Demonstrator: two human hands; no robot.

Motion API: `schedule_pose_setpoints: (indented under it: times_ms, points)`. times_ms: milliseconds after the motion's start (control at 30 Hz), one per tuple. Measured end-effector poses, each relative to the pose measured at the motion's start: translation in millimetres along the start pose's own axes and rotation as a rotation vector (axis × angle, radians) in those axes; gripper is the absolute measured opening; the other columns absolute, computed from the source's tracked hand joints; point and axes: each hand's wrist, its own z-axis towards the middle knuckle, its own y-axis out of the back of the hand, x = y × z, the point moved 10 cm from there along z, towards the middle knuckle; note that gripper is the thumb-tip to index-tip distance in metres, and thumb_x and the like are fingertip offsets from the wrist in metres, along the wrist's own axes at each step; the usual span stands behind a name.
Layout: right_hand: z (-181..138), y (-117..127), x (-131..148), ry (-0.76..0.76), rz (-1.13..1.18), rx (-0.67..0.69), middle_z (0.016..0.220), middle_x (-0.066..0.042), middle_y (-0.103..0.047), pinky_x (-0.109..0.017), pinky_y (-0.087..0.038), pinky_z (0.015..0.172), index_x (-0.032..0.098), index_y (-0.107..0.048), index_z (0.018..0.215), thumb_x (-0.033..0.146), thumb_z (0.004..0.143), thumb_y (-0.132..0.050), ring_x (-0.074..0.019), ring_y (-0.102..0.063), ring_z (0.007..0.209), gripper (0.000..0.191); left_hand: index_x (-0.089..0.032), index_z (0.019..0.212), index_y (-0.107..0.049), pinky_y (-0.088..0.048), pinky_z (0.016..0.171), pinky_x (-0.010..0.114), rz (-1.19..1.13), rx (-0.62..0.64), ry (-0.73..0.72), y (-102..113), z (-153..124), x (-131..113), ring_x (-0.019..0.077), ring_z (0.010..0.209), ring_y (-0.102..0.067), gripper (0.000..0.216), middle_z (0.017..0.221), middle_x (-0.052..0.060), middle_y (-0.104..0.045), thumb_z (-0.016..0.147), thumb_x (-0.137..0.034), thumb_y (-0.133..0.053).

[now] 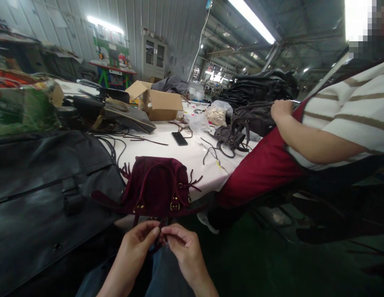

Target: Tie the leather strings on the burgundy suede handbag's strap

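Pinching a dark strip (162, 225), left fingers (154, 232) and right fingers (169, 229) nearly meet (beside the maroon bag (159, 185)).

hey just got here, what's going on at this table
A seated person has the left hand and right hand close together, fingers pinching a small dark piece, too hidden to identify. Just beyond them, a dark red handbag sits at the edge of the white table, handles facing the person. A black phone lies farther back. To the right, a co-worker's hand is by a dark bag.
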Motion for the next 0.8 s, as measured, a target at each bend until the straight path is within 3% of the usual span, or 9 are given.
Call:
schedule_pose_setpoints:
  times_ms: [133, 300, 400, 500, 667, 800]
  points:
    - [2.4, 6.9, 2.6, 0.034, -0.010, -0.101, 0.098, -0.007, -0.075, -0.033, -0.055, 0.081, 0.022, -0.089, 0.097, 0.052, 0.091, -0.088, -0.0241, -0.069, 0.089, 0.030, -0.016, 0.101, -0.084, -0.061, 0.085, 0.031, 0.003, 0.037, -0.014, -0.9, 1.6, 6.5, 0.0255, 0.091, -0.076, 0.051, 0.097, 0.009, -0.084, 0.070, -0.054, -0.100]
    - [2.4, 19.0, 4.2, 0.100, -0.043, -0.254, 0.101, -0.008, -0.076, -0.031, -0.056, 0.086, 0.020, -0.087, 0.096, 0.056, 0.093, -0.086, -0.0255, -0.069, 0.097, 0.036, -0.017, 0.095, -0.084, -0.061, 0.077, 0.028, 0.044, -0.049, -0.076, 7.1, 5.2, 9.1, 0.0258, 0.089, -0.075, 0.045, 0.093, 0.008, -0.081, 0.065, -0.044, -0.102]
    - [2.6, 24.0, -6.9, 0.051, -0.005, -0.314, 0.097, -0.010, -0.081, -0.034, -0.059, 0.082, 0.018, -0.086, 0.103, 0.059, 0.088, -0.090, -0.0262, -0.073, 0.090, 0.043, -0.016, 0.104, -0.085, -0.063, 0.078, 0.030, 0.002, -0.063, -0.054, 3.9, 4.4, 11.1, 0.0282, 0.092, -0.077, 0.053, 0.096, 0.010, -0.083, 0.061, -0.042, -0.104]
    - [2.1, 25.9, -9.9, 0.034, -0.001, -0.335, 0.106, -0.014, -0.083, -0.040, -0.064, 0.089, 0.018, -0.086, 0.107, 0.057, 0.084, -0.094, -0.0309, -0.078, 0.096, 0.046, -0.016, 0.113, -0.087, -0.066, 0.083, 0.035, -0.015, -0.063, -0.017, -2.1, 0.1, 9.1, 0.0318, 0.098, -0.080, 0.059, 0.107, 0.013, -0.086, 0.064, -0.043, -0.103]
    - [1.3, 21.5, 0.1, 0.092, -0.176, -0.299, 0.106, -0.013, -0.084, -0.039, -0.064, 0.088, 0.021, -0.085, 0.107, 0.053, 0.094, -0.084, -0.0307, -0.079, 0.096, 0.035, -0.016, 0.110, -0.090, -0.069, 0.084, 0.043, -0.007, -0.089, 0.012, -4.9, -5.7, 4.5, 0.0371, 0.097, -0.081, 0.061, 0.109, 0.014, -0.087, 0.061, -0.051, -0.103]
    - [-3.1, 20.9, 20.9, 0.254, -0.395, -0.352, 0.097, -0.010, -0.083, -0.040, -0.064, 0.087, 0.027, -0.087, 0.102, 0.043, 0.098, -0.080, -0.0296, -0.078, 0.089, 0.018, -0.016, 0.107, -0.090, -0.070, 0.086, 0.045, 0.001, -0.113, -0.011, 1.4, -0.8, 6.8, 0.0398, 0.102, -0.081, 0.061, 0.109, 0.014, -0.087, 0.061, -0.053, -0.102]
